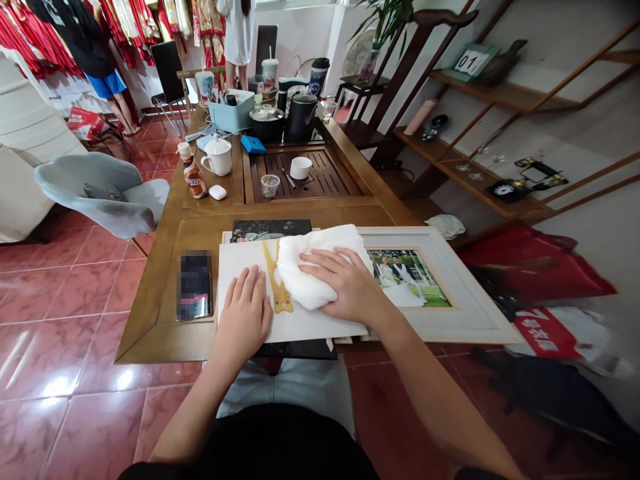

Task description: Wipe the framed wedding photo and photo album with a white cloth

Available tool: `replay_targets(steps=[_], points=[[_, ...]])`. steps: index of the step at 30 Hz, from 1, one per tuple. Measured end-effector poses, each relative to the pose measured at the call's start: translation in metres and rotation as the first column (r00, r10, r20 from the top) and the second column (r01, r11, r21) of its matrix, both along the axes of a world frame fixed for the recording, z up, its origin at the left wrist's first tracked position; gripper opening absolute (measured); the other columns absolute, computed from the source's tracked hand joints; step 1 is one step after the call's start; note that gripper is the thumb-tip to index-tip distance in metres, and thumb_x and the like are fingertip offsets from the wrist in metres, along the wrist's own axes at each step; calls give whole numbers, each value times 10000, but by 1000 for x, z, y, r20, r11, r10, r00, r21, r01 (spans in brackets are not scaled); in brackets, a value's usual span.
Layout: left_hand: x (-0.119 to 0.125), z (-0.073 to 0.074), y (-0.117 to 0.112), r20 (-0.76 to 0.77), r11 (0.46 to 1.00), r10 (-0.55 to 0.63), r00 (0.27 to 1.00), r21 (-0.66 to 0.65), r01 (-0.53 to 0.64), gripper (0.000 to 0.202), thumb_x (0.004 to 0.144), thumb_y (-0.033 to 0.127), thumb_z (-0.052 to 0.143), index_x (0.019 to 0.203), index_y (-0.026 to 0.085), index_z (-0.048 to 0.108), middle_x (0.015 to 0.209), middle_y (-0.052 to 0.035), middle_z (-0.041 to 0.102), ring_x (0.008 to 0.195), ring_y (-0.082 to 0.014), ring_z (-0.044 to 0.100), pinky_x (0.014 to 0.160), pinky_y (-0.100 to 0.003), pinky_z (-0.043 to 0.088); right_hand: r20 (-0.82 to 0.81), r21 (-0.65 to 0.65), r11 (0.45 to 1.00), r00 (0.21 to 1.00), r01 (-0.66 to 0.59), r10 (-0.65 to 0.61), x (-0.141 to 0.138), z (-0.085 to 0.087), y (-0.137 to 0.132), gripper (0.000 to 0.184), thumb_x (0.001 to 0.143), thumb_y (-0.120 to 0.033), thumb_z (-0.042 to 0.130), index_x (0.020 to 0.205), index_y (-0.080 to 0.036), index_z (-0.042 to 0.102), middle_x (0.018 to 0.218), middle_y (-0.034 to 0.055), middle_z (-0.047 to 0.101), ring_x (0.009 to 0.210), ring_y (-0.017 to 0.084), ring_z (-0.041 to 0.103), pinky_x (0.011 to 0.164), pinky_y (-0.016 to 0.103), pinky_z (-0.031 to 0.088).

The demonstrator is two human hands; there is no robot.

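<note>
My left hand (245, 313) lies flat, fingers stretched out, on a white album cover (235, 263) with a gold emblem (278, 287), near the table's front edge. My right hand (345, 283) presses down on a folded white cloth (313, 257) that rests on the same cover; its fingers are spread over the cloth. To the right lies a white picture frame (465, 300) holding a photograph of two people on grass (410, 277). A dark book or album (270, 230) pokes out behind the white cover.
A phone (194, 285) lies left of the cover on the wooden table (165, 320). Farther back: a bottle (192, 172), white teapot (218, 157), cup (301, 167), tea tray (330, 177), kettles. A grey chair (100, 193) stands left, shelves right. Other people stand far back.
</note>
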State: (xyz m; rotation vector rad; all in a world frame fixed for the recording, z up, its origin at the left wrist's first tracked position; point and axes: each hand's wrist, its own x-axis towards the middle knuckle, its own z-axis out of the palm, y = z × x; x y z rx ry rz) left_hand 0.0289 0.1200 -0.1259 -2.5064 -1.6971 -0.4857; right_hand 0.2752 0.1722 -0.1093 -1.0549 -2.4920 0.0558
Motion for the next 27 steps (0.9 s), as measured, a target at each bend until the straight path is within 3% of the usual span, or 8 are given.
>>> replay_targets(steps=[6, 13, 18, 23, 27], points=[[0, -2, 0, 4, 1000, 10, 1000, 11, -10, 471, 1028, 223, 360, 1442, 47, 503, 1539, -174, 519, 1449, -325, 466, 1196, -508, 396, -15, -9, 1000, 1000, -13, 13, -6, 4, 1, 529, 816, -276, 624, 1340, -205, 611, 1439, 112, 617, 1332, 332, 541, 1108, 563, 307], [-1, -2, 1, 1, 1000, -17, 1000, -4, 17, 485, 1016, 224, 385, 1447, 28, 491, 1540, -198, 510, 1461, -329, 448, 1198, -506, 392, 37, -54, 968, 968, -247, 249, -9, 10, -15, 539, 825, -285, 621, 1362, -238, 604, 1477, 93, 589, 1366, 317, 514, 1144, 557, 261], [1, -2, 0, 5, 1000, 15, 1000, 26, -15, 466, 1020, 216, 373, 1434, 56, 514, 1536, -171, 524, 1444, -311, 474, 1200, -491, 392, 65, -21, 993, 991, -115, 116, -8, 13, -8, 503, 821, -232, 610, 1323, -204, 620, 1434, 121, 621, 1345, 328, 535, 1110, 554, 300], [2, -1, -1, 8, 1000, 15, 1000, 26, -15, 466, 1028, 224, 361, 1432, 54, 518, 1529, -168, 534, 1443, -307, 476, 1195, -491, 399, 45, -73, 979, 980, -191, 194, -8, 15, -13, 492, 802, -274, 634, 1291, -220, 630, 1420, 104, 634, 1343, 321, 540, 1115, 542, 286], [2, -1, -1, 15, 1000, 23, 1000, 16, -23, 467, 1024, 218, 366, 1440, 66, 513, 1542, -174, 516, 1448, -303, 470, 1198, -496, 398, 33, -58, 989, 989, -139, 141, -5, 15, -18, 455, 815, -255, 606, 1268, -211, 630, 1399, 106, 649, 1330, 313, 555, 1106, 531, 286]])
